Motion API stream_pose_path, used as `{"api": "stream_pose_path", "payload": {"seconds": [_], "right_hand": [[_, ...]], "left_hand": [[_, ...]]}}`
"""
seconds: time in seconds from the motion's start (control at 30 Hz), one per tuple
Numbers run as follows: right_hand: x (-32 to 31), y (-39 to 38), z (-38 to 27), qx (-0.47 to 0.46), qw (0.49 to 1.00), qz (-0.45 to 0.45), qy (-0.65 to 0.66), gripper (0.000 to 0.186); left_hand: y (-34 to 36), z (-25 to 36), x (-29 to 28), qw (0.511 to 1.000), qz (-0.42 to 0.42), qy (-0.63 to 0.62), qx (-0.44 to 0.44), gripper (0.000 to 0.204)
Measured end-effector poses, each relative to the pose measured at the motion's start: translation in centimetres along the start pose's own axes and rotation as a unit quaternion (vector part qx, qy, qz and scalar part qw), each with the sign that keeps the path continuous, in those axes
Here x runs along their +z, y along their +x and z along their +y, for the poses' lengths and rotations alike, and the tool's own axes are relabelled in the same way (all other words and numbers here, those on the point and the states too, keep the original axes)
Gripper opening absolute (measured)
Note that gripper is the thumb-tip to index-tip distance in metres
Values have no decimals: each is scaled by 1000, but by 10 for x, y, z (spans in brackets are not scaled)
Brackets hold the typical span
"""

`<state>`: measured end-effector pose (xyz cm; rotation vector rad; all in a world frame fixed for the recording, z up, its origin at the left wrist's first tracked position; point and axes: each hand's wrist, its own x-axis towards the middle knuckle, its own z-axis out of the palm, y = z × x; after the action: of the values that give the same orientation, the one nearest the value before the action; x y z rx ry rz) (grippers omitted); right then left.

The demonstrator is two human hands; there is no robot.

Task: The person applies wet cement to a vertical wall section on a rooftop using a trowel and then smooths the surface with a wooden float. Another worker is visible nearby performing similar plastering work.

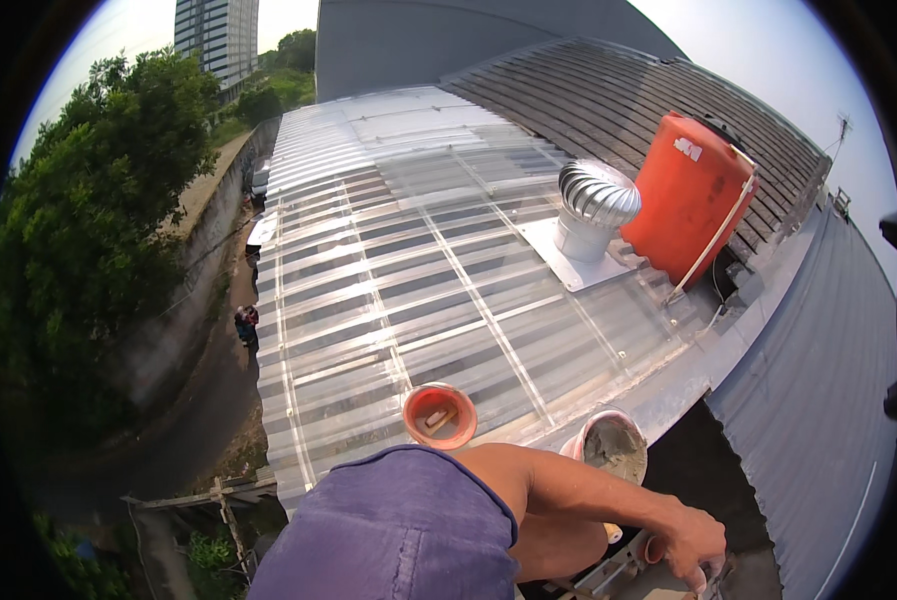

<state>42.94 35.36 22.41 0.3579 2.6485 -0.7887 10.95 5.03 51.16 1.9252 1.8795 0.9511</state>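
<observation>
A bare arm comes from behind purple cloth (pixel 398 530) that fills the lower middle, and bends across to the right. At its end my left hand (pixel 696 545) points downward with bent fingers drawn together. Pale grey marks its fingertips; whatever they grip is hidden. Close beside the hand is a small orange-red round thing (pixel 653 548). A pale bucket (pixel 573 446) holding grey, mortar-like paste (pixel 616 452) stands beyond the forearm. Left of it, an orange bucket (pixel 408 415) has cloudy liquid and a tan-and-white object (pixel 435 418) inside. My right hand is not in view.
Translucent corrugated roofing (pixel 448 290) stretches ahead, its left edge dropping to a road (pixel 208 400). A turbine vent (pixel 598 195) and a large orange tank (pixel 683 190) stand farther off. A dark opening (pixel 713 450) lies beside a grey corrugated surface (pixel 818 380) at right.
</observation>
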Motion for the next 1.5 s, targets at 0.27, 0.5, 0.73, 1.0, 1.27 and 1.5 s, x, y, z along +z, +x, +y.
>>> {"api": "stream_pose_path", "payload": {"seconds": [0.27, 0.5, 0.73, 1.0, 1.27, 1.5], "right_hand": [[-2, -18, -27, 55, 998, -5, -43, 60], [-7, -25, -49, 96, 995, -10, -40, 56], [-8, -29, -63, 131, 991, -14, -31, 53], [-7, -23, -77, 153, 988, -19, -18, 50], [-7, -10, -94, 174, 985, -20, 12, 46], [-5, -7, -102, 193, 981, -12, 31, 43]], "left_hand": [[88, 28, 163, 971, -210, 49, 102, 49], [81, 6, 220, 957, -272, 41, 88, 51], [67, 5, 237, 952, -289, 35, 90, 52], [72, 2, 255, 939, -324, 39, 109, 53], [77, -2, 281, 907, -394, 69, 136, 55], [78, -23, 278, 892, -426, 108, 108, 56]]}}
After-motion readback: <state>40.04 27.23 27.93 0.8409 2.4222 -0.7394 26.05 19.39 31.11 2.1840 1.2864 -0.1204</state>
